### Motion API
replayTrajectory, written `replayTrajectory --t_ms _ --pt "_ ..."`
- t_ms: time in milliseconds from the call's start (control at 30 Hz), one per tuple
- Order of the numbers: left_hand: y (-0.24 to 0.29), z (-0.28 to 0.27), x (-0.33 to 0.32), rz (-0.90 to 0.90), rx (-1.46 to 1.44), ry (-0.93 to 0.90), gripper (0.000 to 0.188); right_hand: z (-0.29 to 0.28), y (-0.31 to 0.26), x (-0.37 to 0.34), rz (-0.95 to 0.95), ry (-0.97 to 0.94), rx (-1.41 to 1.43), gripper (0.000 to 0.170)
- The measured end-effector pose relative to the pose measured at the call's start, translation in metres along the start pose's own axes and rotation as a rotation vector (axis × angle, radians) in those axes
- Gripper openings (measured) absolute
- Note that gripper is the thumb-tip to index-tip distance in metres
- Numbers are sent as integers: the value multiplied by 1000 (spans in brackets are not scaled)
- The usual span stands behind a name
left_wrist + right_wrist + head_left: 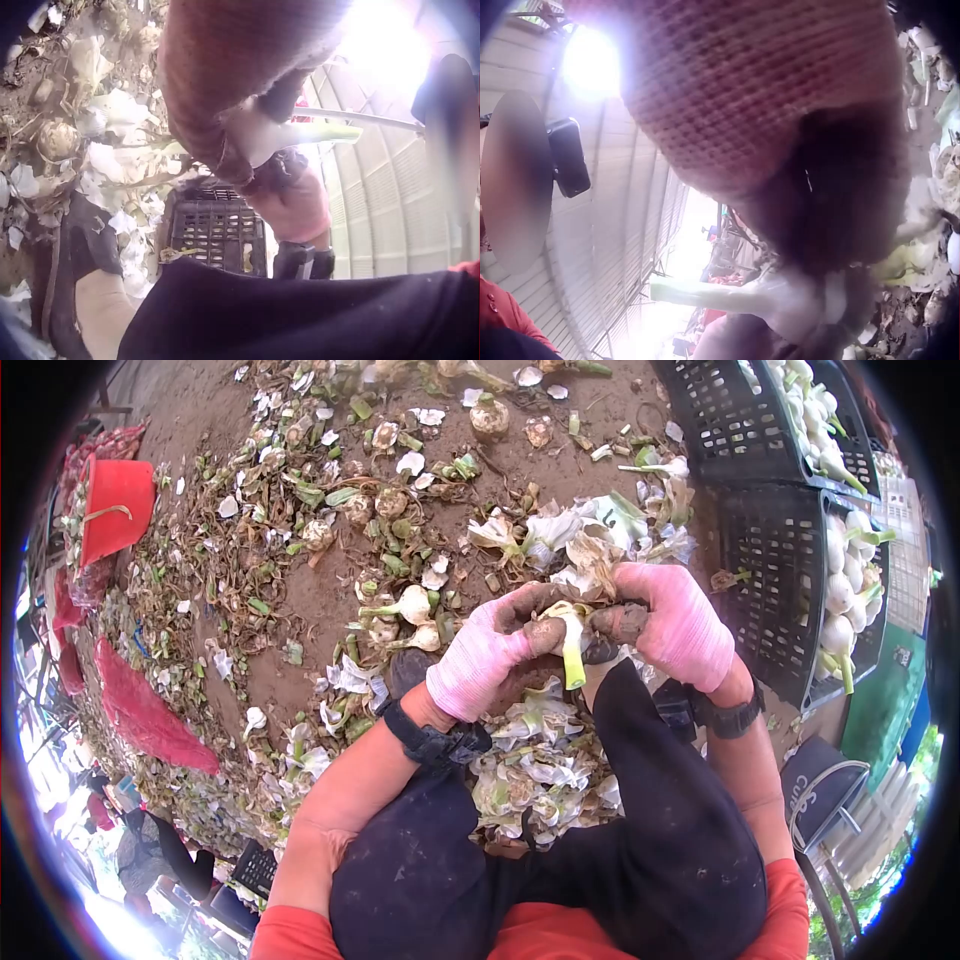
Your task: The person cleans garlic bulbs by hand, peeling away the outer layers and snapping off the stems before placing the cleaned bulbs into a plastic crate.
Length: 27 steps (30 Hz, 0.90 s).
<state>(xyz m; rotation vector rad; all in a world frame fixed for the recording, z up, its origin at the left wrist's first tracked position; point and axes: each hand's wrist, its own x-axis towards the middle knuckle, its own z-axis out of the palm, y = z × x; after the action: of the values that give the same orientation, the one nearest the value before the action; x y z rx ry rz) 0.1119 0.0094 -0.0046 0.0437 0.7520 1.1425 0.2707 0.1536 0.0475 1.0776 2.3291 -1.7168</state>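
Both hands wear pink knit gloves with dark, soiled fingertips and meet in front of the knees. Between them is a white garlic bulb (570, 622) with a short green stem pointing down toward the body. My left hand (488, 650) grips the bulb from the left, thumb on its side. From the right, my right hand (678, 622) pinches at the same bulb with thumb and fingers. Dry, papery husks (590, 560) lie just beyond the fingers. In the left wrist view the pale bulb (259, 139) is blurred and partly covered; in the right wrist view its stem (712, 294) sticks out.
Black crates (765, 565) holding trimmed garlic (850, 585) stand at the right. Peeled husks (540, 770) pile between the legs. Untrimmed bulbs (412, 605) and scraps litter the dirt ground. At the left are a red bucket (122, 505) and red netting (150, 705).
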Motion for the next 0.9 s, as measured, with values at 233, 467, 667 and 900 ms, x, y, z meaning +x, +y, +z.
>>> replayTrajectory --t_ms 233,467,667,900 --pt "1 -3 -3 -90 20 44 58 15 7 1 -202 65 -350 27" --pt "8 3 -3 18 58 -122 75 10 33 22 -63 0 -325 23" --pt "8 -3 -1 125 263 -30 91 12 84 15 -38 179 -491 39" --pt "2 -5 7 209 329 51 95 -29 40 -1 1 430 -110 32"
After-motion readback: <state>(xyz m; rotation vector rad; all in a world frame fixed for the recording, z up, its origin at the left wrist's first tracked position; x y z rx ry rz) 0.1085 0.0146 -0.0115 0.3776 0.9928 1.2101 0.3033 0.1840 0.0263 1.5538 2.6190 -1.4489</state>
